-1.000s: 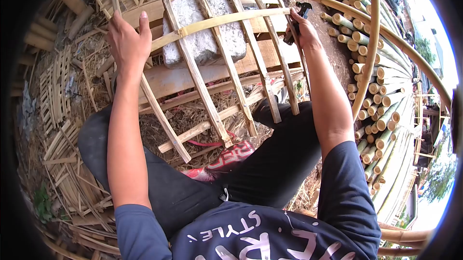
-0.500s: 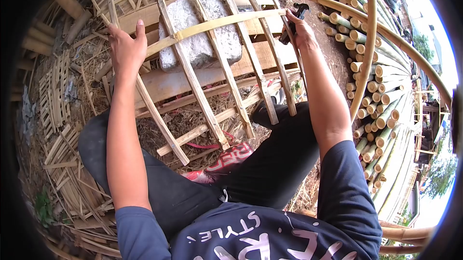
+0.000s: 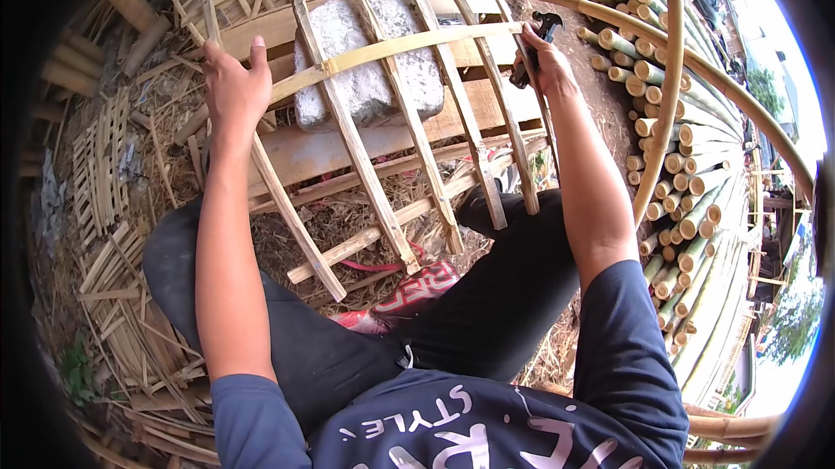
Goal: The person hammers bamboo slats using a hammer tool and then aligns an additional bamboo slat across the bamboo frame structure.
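Observation:
A lattice of split bamboo slats [image 3: 361, 156] lies across my lap, with one pale cross strip [image 3: 391, 51] woven over and under them. My left hand [image 3: 235, 86] is closed around the lattice's left side where the cross strip ends, thumb raised. At the strip's other end, my right hand [image 3: 552, 69] pinches its tip by the outermost slat. That same hand also holds a black hand tool [image 3: 546, 27] with a notched head, partly hidden by the fingers. Behind the slats sits a rough grey stone block [image 3: 322, 34] on wooden planks [image 3: 304, 151].
Cut bamboo poles [image 3: 687, 173] are stacked at the right, with a curved bamboo pole [image 3: 668, 103] in front. Scattered bamboo strips [image 3: 130, 321] cover the ground at left. Between my legs lies a red printed sack [image 3: 417, 291].
The lattice and both hands have shifted very slightly right and down in view, along with the background. Both hands keep the same grip.

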The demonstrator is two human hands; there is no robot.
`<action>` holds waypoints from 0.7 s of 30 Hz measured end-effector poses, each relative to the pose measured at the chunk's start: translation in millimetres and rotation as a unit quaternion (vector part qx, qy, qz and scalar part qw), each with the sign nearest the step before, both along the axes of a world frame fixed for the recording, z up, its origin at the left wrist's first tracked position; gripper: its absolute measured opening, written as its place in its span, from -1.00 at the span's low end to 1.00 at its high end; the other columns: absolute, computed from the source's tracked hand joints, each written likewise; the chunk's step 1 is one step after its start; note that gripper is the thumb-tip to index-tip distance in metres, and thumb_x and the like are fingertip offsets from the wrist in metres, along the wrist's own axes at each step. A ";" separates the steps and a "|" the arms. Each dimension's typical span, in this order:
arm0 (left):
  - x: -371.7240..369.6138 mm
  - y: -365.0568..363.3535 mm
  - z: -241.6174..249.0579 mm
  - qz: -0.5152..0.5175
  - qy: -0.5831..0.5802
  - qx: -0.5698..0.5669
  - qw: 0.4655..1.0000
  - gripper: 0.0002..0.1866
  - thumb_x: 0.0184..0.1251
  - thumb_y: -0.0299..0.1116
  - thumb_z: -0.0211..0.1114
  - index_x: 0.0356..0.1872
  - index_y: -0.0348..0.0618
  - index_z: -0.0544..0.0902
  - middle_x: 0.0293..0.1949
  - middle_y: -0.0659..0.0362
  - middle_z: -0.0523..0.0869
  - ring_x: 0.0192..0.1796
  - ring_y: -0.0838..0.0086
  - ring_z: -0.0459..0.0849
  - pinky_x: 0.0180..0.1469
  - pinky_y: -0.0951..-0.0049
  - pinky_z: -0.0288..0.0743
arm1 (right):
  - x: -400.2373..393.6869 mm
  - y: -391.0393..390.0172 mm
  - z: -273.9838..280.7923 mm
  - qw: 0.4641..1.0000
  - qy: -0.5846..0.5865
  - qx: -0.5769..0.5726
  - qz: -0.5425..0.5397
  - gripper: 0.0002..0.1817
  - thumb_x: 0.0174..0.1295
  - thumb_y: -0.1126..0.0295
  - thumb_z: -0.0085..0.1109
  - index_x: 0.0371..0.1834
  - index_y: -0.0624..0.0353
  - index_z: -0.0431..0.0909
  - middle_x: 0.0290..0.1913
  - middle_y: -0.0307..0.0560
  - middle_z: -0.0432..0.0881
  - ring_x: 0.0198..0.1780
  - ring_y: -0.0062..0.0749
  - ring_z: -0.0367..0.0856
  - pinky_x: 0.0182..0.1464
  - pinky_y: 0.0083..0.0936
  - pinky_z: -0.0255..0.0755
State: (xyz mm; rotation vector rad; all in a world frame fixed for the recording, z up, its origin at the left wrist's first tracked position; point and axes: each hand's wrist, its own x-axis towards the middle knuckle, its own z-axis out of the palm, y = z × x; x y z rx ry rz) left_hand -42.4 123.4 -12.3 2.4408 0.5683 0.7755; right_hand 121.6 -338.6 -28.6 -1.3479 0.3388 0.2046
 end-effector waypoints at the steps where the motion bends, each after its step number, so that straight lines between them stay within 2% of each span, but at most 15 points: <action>1: 2.3 5.0 -5.3 -0.009 -0.013 0.000 1.000 -0.13 0.49 0.08 0.12 0.45 -0.55 0.08 0.31 -0.49 0.37 0.36 -0.28 0.43 0.41 -0.03 0.32 | -0.2 -1.1 -0.3 1.000 -0.002 0.012 0.008 -0.75 0.29 0.16 0.42 -0.14 0.05 0.68 -0.48 -0.26 0.64 -0.63 -0.52 0.49 -0.62 -0.51 0.43; 5: -0.7 17.7 -11.1 -0.034 -0.046 -0.205 0.977 -0.25 0.62 0.00 -0.05 0.48 -0.48 0.04 0.28 -0.37 0.44 0.10 -0.05 0.68 0.08 0.10 0.60 | 5.7 -6.2 -6.0 0.999 0.004 0.017 0.039 -0.75 0.30 0.13 0.40 -0.29 0.06 0.66 -0.53 -0.20 0.67 -0.67 -0.48 0.56 -0.64 -0.52 0.45; 8: -9.6 3.0 4.0 -0.066 -0.080 -0.373 0.922 -0.33 0.69 -0.01 -0.19 0.49 -0.40 0.04 0.27 -0.21 0.49 -0.20 0.24 0.83 -0.28 0.36 0.73 | 4.0 -3.7 -4.3 0.999 -0.012 0.023 0.029 -0.77 0.32 0.15 0.38 -0.25 0.07 0.66 -0.49 -0.20 0.68 -0.65 -0.46 0.58 -0.64 -0.51 0.48; 11: -14.0 4.1 9.6 -0.068 -0.043 -0.395 0.915 -0.45 0.71 -0.02 -0.25 0.41 -0.27 0.14 0.36 -0.07 0.38 -0.04 0.23 0.80 -0.17 0.31 0.74 | 4.4 -5.8 -6.2 0.999 -0.008 0.032 0.022 -0.79 0.33 0.21 0.38 -0.19 0.08 0.65 -0.43 -0.21 0.68 -0.60 -0.48 0.58 -0.61 -0.52 0.50; 12: -14.4 5.7 8.5 -0.081 -0.055 -0.367 0.925 -0.31 0.67 0.08 -0.25 0.49 -0.34 0.07 0.27 -0.18 0.49 -0.11 0.22 0.83 -0.19 0.29 0.73 | 2.7 -4.4 -4.1 0.999 -0.005 0.026 0.020 -0.80 0.32 0.21 0.39 -0.19 0.08 0.65 -0.43 -0.21 0.68 -0.59 -0.49 0.58 -0.60 -0.52 0.51; 15: -15.1 11.3 9.0 -0.088 -0.055 -0.393 0.914 -0.25 0.65 0.16 -0.36 0.50 -0.34 0.06 0.34 -0.19 0.43 -0.07 0.22 0.82 -0.13 0.25 0.72 | -1.4 -1.8 -0.7 1.000 -0.014 0.000 0.007 -0.78 0.30 0.23 0.41 -0.10 0.07 0.68 -0.45 -0.25 0.64 -0.59 -0.52 0.53 -0.57 -0.53 0.50; 17: -10.7 36.8 3.7 -0.133 -0.038 -0.434 0.890 -0.19 0.62 0.22 -0.51 0.56 -0.31 -0.02 0.49 -0.13 0.30 -0.02 0.25 0.80 0.10 0.27 0.63 | -0.5 -3.9 -2.8 0.999 -0.022 -0.033 0.010 -0.75 0.29 0.24 0.42 -0.04 0.06 0.70 -0.46 -0.27 0.63 -0.61 -0.54 0.50 -0.57 -0.54 0.49; 19: -25.6 21.0 46.0 -0.058 -0.060 -0.504 0.860 -0.12 0.59 0.30 -0.52 0.53 -0.35 0.06 0.46 -0.05 0.38 0.09 0.18 0.74 0.23 0.14 0.56 | -1.0 -4.3 -6.3 0.999 -0.020 -0.047 0.005 -0.70 0.29 0.24 0.43 0.04 0.05 0.70 -0.47 -0.24 0.61 -0.61 -0.51 0.49 -0.57 -0.54 0.48; 20: -28.6 32.8 46.8 -0.062 -0.048 -0.479 0.874 -0.13 0.60 0.28 -0.53 0.54 -0.35 0.04 0.48 -0.10 0.34 0.11 0.18 0.72 0.19 0.06 0.60 | -0.6 -4.8 -7.4 0.999 -0.019 -0.041 0.007 -0.69 0.29 0.24 0.43 0.04 0.05 0.70 -0.47 -0.23 0.61 -0.61 -0.50 0.50 -0.57 -0.53 0.49; 21: -30.1 34.7 51.8 -0.046 -0.059 -0.484 0.872 -0.14 0.60 0.27 -0.53 0.54 -0.34 0.04 0.48 -0.11 0.32 0.13 0.18 0.70 0.17 0.08 0.60 | -1.2 -4.7 -7.2 0.999 -0.018 -0.034 0.010 -0.69 0.29 0.24 0.43 0.04 0.06 0.70 -0.48 -0.22 0.61 -0.62 -0.48 0.51 -0.57 -0.52 0.49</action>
